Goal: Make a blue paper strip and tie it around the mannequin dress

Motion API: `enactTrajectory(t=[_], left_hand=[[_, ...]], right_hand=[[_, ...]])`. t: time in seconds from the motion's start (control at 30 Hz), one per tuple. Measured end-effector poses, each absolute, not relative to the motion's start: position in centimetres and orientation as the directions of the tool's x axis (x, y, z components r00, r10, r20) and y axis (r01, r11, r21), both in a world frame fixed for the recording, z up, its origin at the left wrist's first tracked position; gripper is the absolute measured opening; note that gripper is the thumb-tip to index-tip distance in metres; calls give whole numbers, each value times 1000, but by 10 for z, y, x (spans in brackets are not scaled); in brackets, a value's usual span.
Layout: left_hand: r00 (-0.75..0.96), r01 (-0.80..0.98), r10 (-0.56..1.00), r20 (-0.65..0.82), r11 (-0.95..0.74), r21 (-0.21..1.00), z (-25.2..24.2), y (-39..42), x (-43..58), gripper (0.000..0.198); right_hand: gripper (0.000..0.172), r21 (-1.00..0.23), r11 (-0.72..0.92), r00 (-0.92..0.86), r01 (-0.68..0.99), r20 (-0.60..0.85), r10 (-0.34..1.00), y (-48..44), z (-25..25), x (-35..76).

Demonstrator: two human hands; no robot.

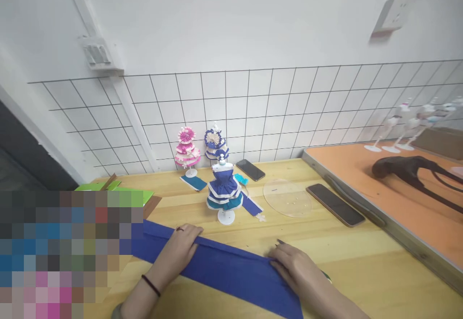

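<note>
A long dark-blue strip (pixel 235 272), cloth or crepe paper, lies slantwise across the wooden table, its far edge folded over in a narrow band. My left hand (pixel 185 245) grips that folded edge left of the middle, fingers bent over it. Near the strip's right end, my right hand (pixel 293 264) has its fingers closed at the same edge; its thumb is hidden. Just beyond the strip stands a small white dress form (pixel 226 217) wearing a layered blue, white and teal dress (pixel 224 189). A small green and yellow object (pixel 326 276) peeks out behind my right wrist.
Behind stand a pink decorated form (pixel 187 151) and a blue one (pixel 216 145). Two phones (pixel 251 169) (pixel 335 204), a clear round plate (pixel 287 198) with tiny bits and a teal piece (pixel 194 182) lie around. An orange table (pixel 401 189) adjoins at right. Pixelation covers the lower left.
</note>
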State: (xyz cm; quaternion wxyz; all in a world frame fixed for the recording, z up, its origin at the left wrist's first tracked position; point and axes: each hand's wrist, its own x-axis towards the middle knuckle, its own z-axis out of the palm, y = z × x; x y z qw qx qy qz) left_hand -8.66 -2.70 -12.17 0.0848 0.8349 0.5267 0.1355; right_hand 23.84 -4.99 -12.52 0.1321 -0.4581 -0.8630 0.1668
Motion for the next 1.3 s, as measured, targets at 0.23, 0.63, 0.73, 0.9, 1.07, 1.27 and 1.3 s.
enactTrajectory(t=[0.23,0.63,0.73,0.9,1.07,1.27,1.3], left_hand=[[427,864,901,-74,-383,327,-103,-35,-83,20],[425,839,881,-206,-299,454,-98,-30,-70,13],[416,827,893,-171,-293,479,-102,-24,-69,15],[433,825,893,-124,-338,453,-106,-15,-64,15],[461,851,885,-64,-420,315,-108,-8,-60,16],[460,860,887,41,-456,231,-119,-9,-65,20],[461,856,885,69,-464,227,-122,-10,-66,22]], right_hand=[[20,-584,418,-535,696,-33,844,-66,-113,241],[23,-585,335,-454,739,-64,889,-69,-112,257],[26,-490,355,-421,796,-28,906,-69,-119,262],[26,-265,385,-404,884,-16,915,-64,-128,265],[23,-105,414,-413,904,31,910,-60,-139,270],[24,-31,527,-515,849,170,840,-58,-155,283],[24,-28,554,-539,832,193,820,-57,-156,285]])
